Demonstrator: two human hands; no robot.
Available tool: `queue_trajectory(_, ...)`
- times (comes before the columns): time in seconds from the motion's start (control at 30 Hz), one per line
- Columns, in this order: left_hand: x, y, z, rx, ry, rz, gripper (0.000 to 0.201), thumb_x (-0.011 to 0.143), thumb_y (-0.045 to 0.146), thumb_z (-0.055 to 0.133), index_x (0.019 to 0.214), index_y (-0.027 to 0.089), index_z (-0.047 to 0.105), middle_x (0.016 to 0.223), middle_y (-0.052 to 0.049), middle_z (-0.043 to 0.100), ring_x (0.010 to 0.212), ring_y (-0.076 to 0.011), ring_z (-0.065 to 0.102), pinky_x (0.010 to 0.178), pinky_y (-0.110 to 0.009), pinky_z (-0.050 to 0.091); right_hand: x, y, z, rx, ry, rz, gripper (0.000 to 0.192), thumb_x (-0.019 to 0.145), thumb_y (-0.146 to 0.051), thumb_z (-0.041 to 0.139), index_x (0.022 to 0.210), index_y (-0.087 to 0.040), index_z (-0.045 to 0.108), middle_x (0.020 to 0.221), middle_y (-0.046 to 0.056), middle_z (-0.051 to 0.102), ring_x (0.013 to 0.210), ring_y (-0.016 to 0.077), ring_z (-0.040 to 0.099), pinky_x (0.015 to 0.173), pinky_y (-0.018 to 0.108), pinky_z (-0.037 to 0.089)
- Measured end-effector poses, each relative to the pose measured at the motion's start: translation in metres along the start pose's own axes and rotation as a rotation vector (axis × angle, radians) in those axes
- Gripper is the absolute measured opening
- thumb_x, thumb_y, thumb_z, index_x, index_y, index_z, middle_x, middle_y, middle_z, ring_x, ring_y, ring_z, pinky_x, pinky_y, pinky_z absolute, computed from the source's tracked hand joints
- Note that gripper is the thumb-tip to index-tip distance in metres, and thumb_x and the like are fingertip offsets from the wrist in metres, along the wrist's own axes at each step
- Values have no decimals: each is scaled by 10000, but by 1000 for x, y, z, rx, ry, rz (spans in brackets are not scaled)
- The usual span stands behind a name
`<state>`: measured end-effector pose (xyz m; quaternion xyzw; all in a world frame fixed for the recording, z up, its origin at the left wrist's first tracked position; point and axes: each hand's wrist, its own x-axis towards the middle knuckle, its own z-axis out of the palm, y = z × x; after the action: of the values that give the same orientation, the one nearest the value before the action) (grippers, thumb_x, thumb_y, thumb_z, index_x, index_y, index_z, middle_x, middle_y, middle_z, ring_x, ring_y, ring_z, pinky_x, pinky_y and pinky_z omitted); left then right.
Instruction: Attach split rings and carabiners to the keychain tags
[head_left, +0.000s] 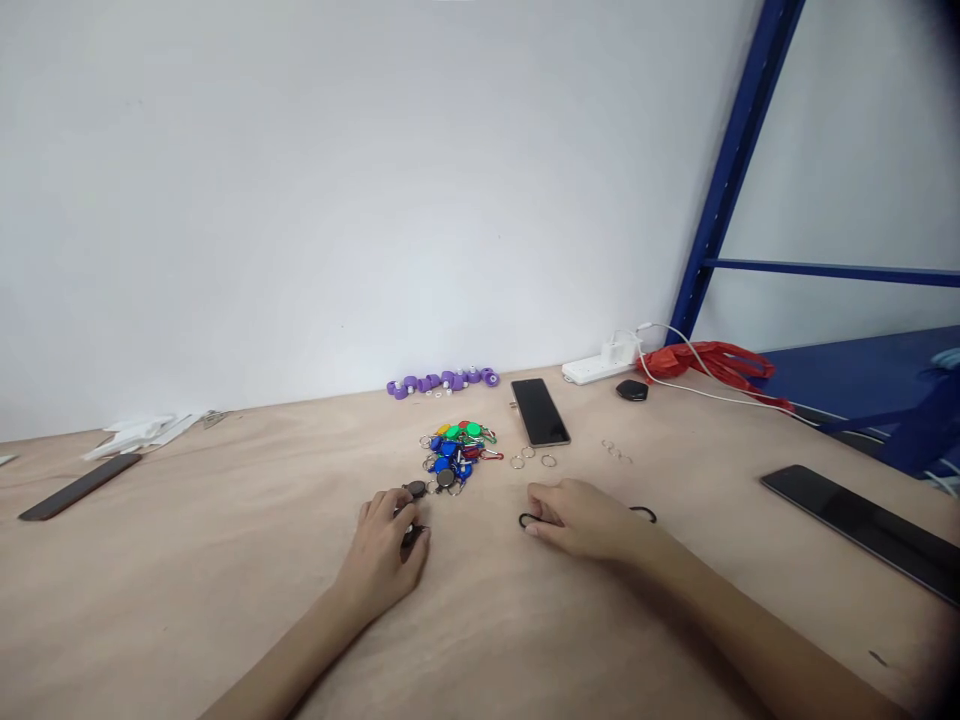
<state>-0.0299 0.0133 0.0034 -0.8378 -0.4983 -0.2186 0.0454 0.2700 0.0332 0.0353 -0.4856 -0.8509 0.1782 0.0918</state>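
Two hands rest on the tan table (pixel 225 560). Left hand (pixel 386 550): fingers curled loosely over a small dark key fob (pixel 414 533); whether they grip it cannot be told. A second dark round fob (pixel 415 489) lies just beyond the fingertips. Right hand (pixel 581 520): fingers curled down, touching a thin black ring (pixel 523 520); grip unclear. Heap of blue, green and red key fobs (pixel 456 452) with metal rings, just behind. Black phone (pixel 539 411), beside heap.

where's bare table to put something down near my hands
Bare table lies between the dark bar and the left hand, and between the right hand and the right-edge phone. It is crowded around the key tag pile and middle phone.
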Motion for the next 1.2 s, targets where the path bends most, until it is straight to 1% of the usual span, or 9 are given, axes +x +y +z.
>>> queue_trajectory(0.13,-5,11,3,25,-13,34,145,844,122,442,853,171,577,1048,-146,583,984,-309,541,803,-489,467,2,5,-2,43,140,-68,153,909,-270,493,787,-206,559,597,-15,551,615,158,518,561,237,290)
queue_trajectory(0.23,-8,20,6,-34,-14,89,210,866,76,385,860,174,571,1053,-140,587,975,-288,539,812,-466,467,3,20,-11,21,301,-22,209,925,-284,429,767,-210,543,566,-25,524,552,146,480,573,247,298)
queue_trajectory(0.37,-9,27,7,-102,-32,119,217,888,87,373,877,195,561,1030,-122,598,942,-265,554,803,-433,476,-2,62,-35,-21,476,167,281,922,-384,396,732,-220,523,562,-6,523,553,164,496,580,265,315)
queue_trajectory(0.43,-9,26,6,-92,-28,100,194,877,104,397,907,201,563,1038,-121,597,946,-272,557,803,-440,479,-8,88,-46,-36,514,360,263,903,-403,409,753,-222,527,606,14,570,606,183,540,608,272,342)
queue_trajectory(0.53,-10,18,2,-35,-16,29,197,832,121,448,971,193,567,1057,-128,589,965,-299,549,807,-479,482,-17,120,-52,-29,448,484,212,856,-396,470,770,-213,533,629,40,620,617,206,575,591,280,362)
queue_trajectory(0.67,-14,4,0,2,-39,-36,260,752,99,469,974,176,582,1053,-140,583,977,-319,544,799,-495,495,-21,137,-42,1,288,486,226,826,-439,534,840,-214,560,655,28,651,618,201,596,550,260,376)
queue_trajectory(0.77,-15,-1,0,-40,-69,-55,272,755,91,455,979,183,578,1038,-132,584,971,-305,551,794,-467,511,-15,139,-33,-5,222,468,171,813,-374,557,782,-206,561,730,46,669,694,203,608,589,260,385)
queue_trajectory(0.9,-14,7,-4,-173,-138,-46,232,807,126,457,1006,190,557,1032,-125,577,969,-288,552,815,-449,514,-11,139,-31,-10,173,463,158,804,-308,537,687,-201,538,721,58,649,681,204,585,601,276,379)
queue_trajectory(1.2,-11,26,-17,-572,-294,3,224,812,103,484,1000,210,541,1025,-75,567,936,-209,555,833,-336,490,-20,131,-40,77,86,404,107,732,-310,570,745,-205,582,643,15,589,608,180,538,569,270,378)
